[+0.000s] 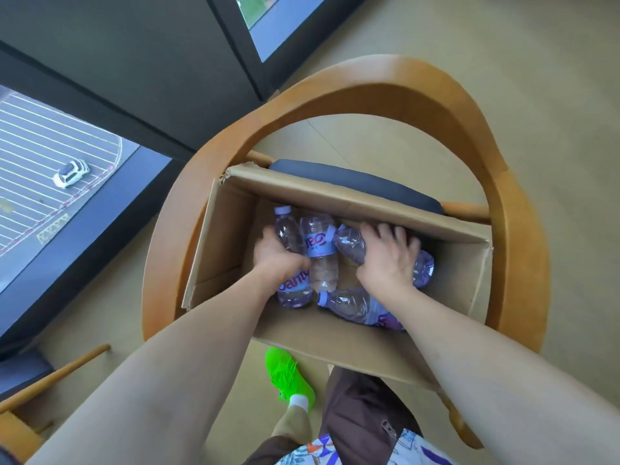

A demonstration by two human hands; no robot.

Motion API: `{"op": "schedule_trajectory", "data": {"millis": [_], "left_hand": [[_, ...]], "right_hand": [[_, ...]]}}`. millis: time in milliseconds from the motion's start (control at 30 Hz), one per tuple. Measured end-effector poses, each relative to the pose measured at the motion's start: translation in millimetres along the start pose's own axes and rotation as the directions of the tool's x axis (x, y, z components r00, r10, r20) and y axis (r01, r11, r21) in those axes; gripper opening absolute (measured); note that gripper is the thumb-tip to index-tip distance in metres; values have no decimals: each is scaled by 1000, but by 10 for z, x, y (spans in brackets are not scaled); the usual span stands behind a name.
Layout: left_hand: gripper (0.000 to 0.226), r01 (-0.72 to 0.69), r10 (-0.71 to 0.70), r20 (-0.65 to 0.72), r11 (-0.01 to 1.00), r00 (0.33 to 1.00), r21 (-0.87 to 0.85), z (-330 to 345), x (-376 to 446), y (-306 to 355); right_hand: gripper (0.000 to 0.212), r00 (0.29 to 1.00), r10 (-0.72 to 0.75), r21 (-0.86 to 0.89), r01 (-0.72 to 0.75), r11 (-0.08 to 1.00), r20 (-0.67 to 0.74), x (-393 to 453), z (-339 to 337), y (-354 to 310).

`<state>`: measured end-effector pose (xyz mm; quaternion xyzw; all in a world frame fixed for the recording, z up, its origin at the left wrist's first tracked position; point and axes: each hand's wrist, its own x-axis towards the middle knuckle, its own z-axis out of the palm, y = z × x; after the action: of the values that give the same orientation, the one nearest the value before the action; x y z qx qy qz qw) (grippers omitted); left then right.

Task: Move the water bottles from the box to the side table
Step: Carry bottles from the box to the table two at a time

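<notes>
Inside the cardboard box (pixel 335 333) on the chair (pixel 369 85), left hand (pixel 276 255) curls round the leftmost bottle (pixel 290 260), 2 loose bottles (pixel 322 260) between, right hand (pixel 389 255) wraps another bottle (pixel 352 245).

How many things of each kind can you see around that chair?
Water bottles: 4, lying in the box: leftmost, second, right, front
Cardboard box: 1
Wooden chair: 1
Hands on bottles: 2, left hand, right hand
Green shoe: 1
Total: 9
</notes>
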<state>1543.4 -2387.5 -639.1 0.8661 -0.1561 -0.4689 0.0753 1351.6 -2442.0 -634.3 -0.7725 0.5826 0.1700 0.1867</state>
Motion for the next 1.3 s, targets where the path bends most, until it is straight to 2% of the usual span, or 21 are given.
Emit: {"op": "schedule_trajectory", "data": {"millis": [67,200,400,567,700,800,900,1033,1200,1300], "left_hand": [[81,-26,28,39,999,999,-42,-66,-89,10],[83,-70,91,115,982,989,-173,-234,-362,42],[77,-143,206,171,937,964,-319,-697,-833,-7],[65,-191,272,102,855,957,-481,-1181,-1363,-199],[73,-263,352,18,731,936,-630,-1546,-1845,-513],[80,-325,374,-99,610,922,-722,-1785,-2283,-884],[72,-393,363,-225,502,904,-770,-1958,-2724,-1359],[63,-470,276,-386,396,880,-789,-2116,-3368,-2095],[73,-557,74,-558,249,827,-792,-2268,-4211,-3153],[77,-605,-89,-630,204,771,-769,-2277,-4715,-3831]], "right_hand": [[63,998,27,58,-31,998,62,-42,-64,-55],[67,988,87,292,-122,949,129,-193,-235,-209],[76,987,23,455,-93,885,158,-473,-606,-458],[73,994,-100,490,66,869,43,-795,-1052,-813],[77,967,-248,467,243,850,-52,-1169,-1369,-1188],[71,933,-346,456,351,818,-97,-1587,-1519,-1484],[62,881,-453,455,461,762,-134,-2081,-1562,-1771],[55,777,-610,424,611,668,-159,-2816,-1531,-2190],[62,626,-767,431,737,521,-143,-3854,-1290,-2783],[59,507,-850,426,807,410,-143,-4507,-1049,-3142]]}}
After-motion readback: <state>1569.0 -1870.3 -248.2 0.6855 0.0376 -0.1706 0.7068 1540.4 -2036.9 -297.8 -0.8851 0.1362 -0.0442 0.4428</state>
